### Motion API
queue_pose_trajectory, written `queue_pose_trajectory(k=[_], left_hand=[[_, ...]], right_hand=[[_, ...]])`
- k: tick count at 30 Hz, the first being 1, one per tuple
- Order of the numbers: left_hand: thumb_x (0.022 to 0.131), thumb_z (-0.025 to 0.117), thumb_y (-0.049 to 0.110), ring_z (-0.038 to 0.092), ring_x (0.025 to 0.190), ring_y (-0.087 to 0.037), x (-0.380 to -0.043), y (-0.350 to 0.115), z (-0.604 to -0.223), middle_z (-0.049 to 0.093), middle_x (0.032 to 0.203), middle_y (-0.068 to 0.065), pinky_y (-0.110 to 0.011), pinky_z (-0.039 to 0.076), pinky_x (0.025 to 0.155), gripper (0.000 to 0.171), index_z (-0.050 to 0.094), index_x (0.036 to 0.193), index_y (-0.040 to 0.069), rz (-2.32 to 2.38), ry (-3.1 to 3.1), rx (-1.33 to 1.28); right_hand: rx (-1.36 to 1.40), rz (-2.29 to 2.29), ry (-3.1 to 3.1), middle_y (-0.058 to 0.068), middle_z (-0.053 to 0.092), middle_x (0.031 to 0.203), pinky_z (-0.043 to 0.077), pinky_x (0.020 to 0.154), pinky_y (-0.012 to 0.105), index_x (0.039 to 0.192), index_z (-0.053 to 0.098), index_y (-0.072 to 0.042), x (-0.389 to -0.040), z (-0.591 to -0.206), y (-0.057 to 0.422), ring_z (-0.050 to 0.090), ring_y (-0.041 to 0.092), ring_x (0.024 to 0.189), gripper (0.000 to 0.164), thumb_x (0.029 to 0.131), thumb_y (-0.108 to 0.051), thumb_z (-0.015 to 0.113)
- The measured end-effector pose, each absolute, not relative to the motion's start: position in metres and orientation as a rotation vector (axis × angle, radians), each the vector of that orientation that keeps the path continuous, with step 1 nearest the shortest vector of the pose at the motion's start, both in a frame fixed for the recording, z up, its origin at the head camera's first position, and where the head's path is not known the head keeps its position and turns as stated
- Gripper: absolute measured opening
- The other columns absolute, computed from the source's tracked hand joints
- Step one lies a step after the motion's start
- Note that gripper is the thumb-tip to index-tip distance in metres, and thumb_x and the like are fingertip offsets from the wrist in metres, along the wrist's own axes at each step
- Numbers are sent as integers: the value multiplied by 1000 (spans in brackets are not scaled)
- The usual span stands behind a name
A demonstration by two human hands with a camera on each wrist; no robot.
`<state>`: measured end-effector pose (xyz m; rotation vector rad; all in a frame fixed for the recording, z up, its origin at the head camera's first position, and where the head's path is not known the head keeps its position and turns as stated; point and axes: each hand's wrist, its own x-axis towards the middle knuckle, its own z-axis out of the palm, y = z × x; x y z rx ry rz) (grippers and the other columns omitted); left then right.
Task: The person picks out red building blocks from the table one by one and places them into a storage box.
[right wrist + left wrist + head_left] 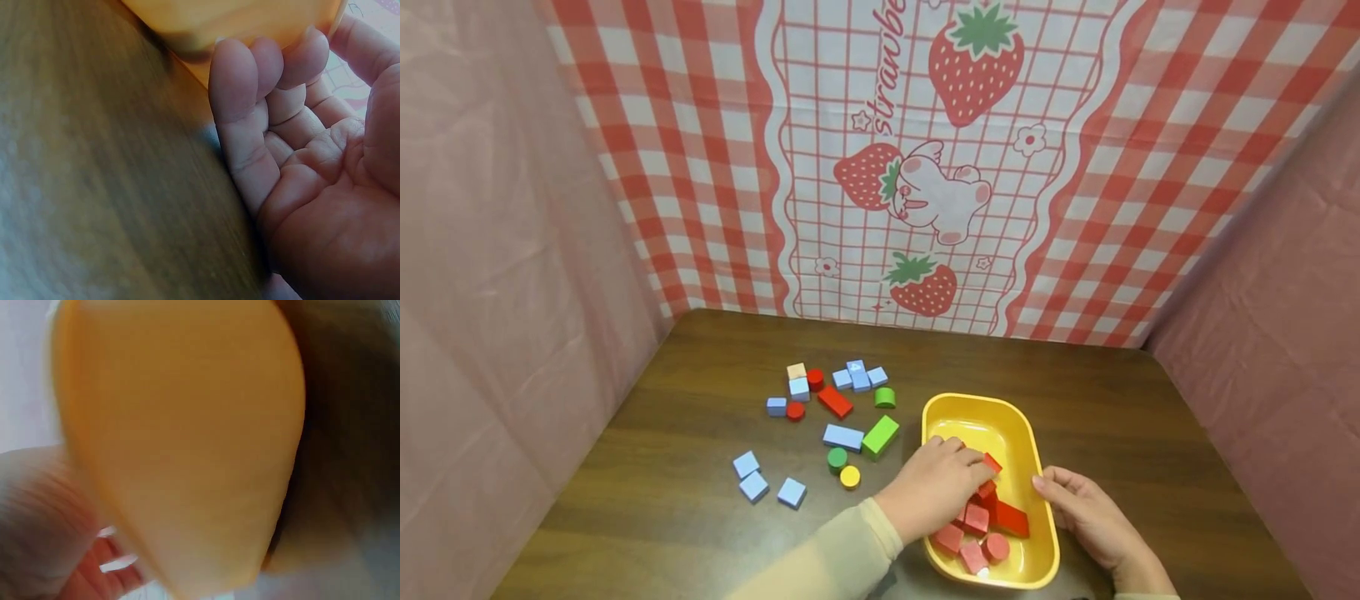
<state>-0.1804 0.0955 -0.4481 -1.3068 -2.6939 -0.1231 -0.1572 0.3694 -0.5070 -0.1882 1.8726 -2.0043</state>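
My left hand [934, 487] reaches over the left rim into a yellow plastic tray [1033, 467], palm down, fingers bent down among red blocks [976, 518]. Its fingertips are hidden, and I cannot tell whether they grip a block. In the left wrist view the tray's outer wall [187, 437] fills most of the picture, with the left hand [44, 519] at lower left. My right hand [1093, 512] holds the tray's right side, thumb on the rim. Seen from the right wrist, curled fingers [234, 81] press against the outer wall.
Left of the tray, loose blocks lie on the dark wooden table [647, 500]: several light blue ones [792, 492], a red brick [835, 402], a green brick [880, 437], a yellow cylinder [850, 477]. A strawberry-print cloth [910, 208] hangs behind; pink curtains [1262, 292] flank the table.
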Motion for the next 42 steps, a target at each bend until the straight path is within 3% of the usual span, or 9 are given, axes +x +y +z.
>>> queue_pose_trajectory(k=[5, 10, 13, 18, 21, 25, 28, 35, 42], left_hand=[[94, 67, 23, 53, 100, -16, -204, 47, -438, 66, 116, 3, -34, 49, 85, 24, 70, 118, 21, -214, -2676, -1017], [89, 74, 24, 58, 83, -25, -235, -27, -449, 67, 93, -7, -40, 53, 73, 18, 73, 97, 8, -184, -2721, -620], [84, 79, 26, 57, 74, -29, -244, -59, -458, 65, 82, -11, -43, 52, 65, 21, 75, 85, 5, -122, -2774, -493], [79, 83, 32, 52, 76, -29, -243, -79, -472, 62, 86, -13, -42, 49, 65, 26, 78, 82, 7, 21, -2866, -450], [77, 85, 29, 52, 78, -29, -242, -79, -476, 60, 87, -13, -41, 48, 65, 23, 77, 85, 8, 46, -2857, -493], [81, 78, 10, 57, 70, -29, -240, -77, -477, 66, 78, -10, -41, 50, 59, 6, 75, 86, 10, -8, -2815, -559], [84, 74, 2, 59, 63, -27, -236, -73, -474, 68, 71, -8, -42, 52, 54, 8, 72, 85, 10, -47, -2797, -574], [86, 78, 28, 52, 74, -16, -223, -8, -433, 69, 88, 4, -33, 49, 65, 22, 68, 101, 16, -324, -2727, -805], [92, 71, 31, 45, 76, -11, -220, 68, -434, 69, 100, 9, -24, 43, 66, 24, 69, 114, 21, -236, -2726, -1079]], right_hand=[[-183, -1998, 1897, 2, 65, 90, 57, 75, 35, 92, 60, -9, -158, -507, 369, 63, 20, 87, 19, 105, -13, 46], [-168, -1989, 1903, 3, 66, 90, 57, 75, 35, 92, 60, -8, -159, -506, 369, 63, 20, 86, 19, 105, -13, 46], [-163, -1990, 1902, 3, 66, 90, 57, 74, 34, 92, 60, -9, -158, -505, 370, 63, 20, 86, 19, 105, -13, 46], [-158, -1978, 1903, 2, 65, 89, 57, 74, 34, 91, 59, -10, -156, -506, 371, 63, 20, 86, 19, 105, -14, 47], [-156, -1976, 1905, 3, 66, 89, 57, 74, 34, 91, 59, -9, -156, -506, 370, 64, 20, 86, 19, 105, -13, 47], [-157, -1980, 1912, 3, 65, 89, 57, 75, 35, 93, 59, -8, -156, -506, 370, 64, 21, 86, 18, 105, -13, 46], [-160, -1975, 1912, 4, 65, 89, 57, 75, 35, 93, 59, -7, -157, -505, 369, 63, 21, 86, 17, 104, -13, 47], [-158, -1979, 1922, 4, 66, 91, 57, 75, 35, 92, 59, -7, -158, -504, 371, 63, 21, 87, 18, 104, -13, 47], [-177, -1972, 1891, 2, 65, 88, 57, 74, 33, 91, 58, -10, -156, -505, 369, 63, 20, 85, 19, 105, -13, 46]])
